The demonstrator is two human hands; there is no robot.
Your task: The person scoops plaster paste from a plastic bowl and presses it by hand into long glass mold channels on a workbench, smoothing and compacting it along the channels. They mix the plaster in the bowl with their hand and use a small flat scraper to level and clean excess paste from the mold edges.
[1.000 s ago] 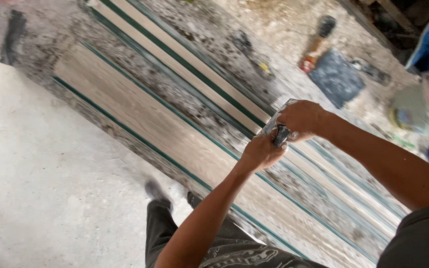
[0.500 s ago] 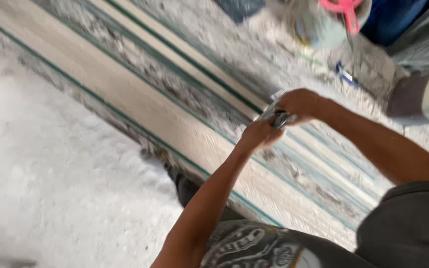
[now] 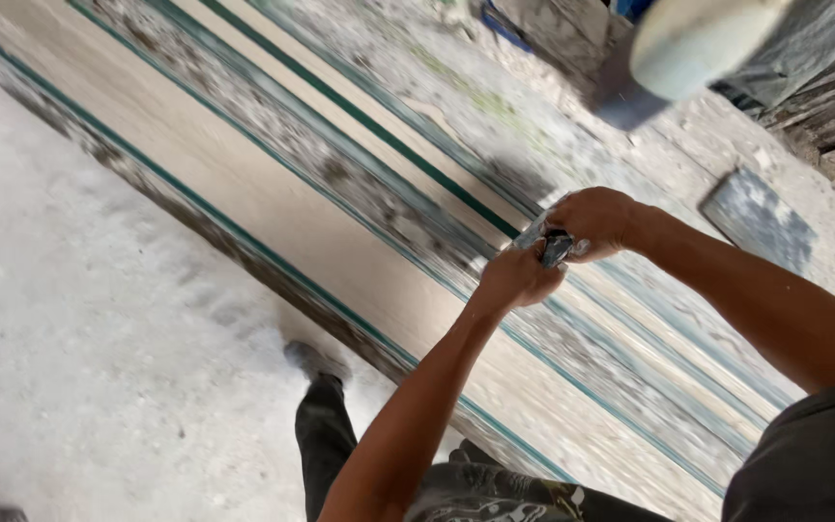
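My left hand [image 3: 514,278] and my right hand [image 3: 593,218] meet in front of me, both closed on a small dark object [image 3: 556,247] with a clear, shiny wrapper around it. The object is pinched between the fingertips of both hands, and most of it is hidden by my fingers. My hands hover above long pale boards [image 3: 273,208] with green edges that lie diagonally on the ground.
Dusty grey concrete floor [image 3: 89,329] lies left of the boards. My foot in a dark shoe [image 3: 315,362] stands at the boards' near edge. A flat grey slab [image 3: 756,218] lies at the right, with a blurred pale round thing [image 3: 698,43] above it.
The view has swung, so the boards and the clutter at the top have shifted. Both hands stay together on the small wrapped object at about the same spot.
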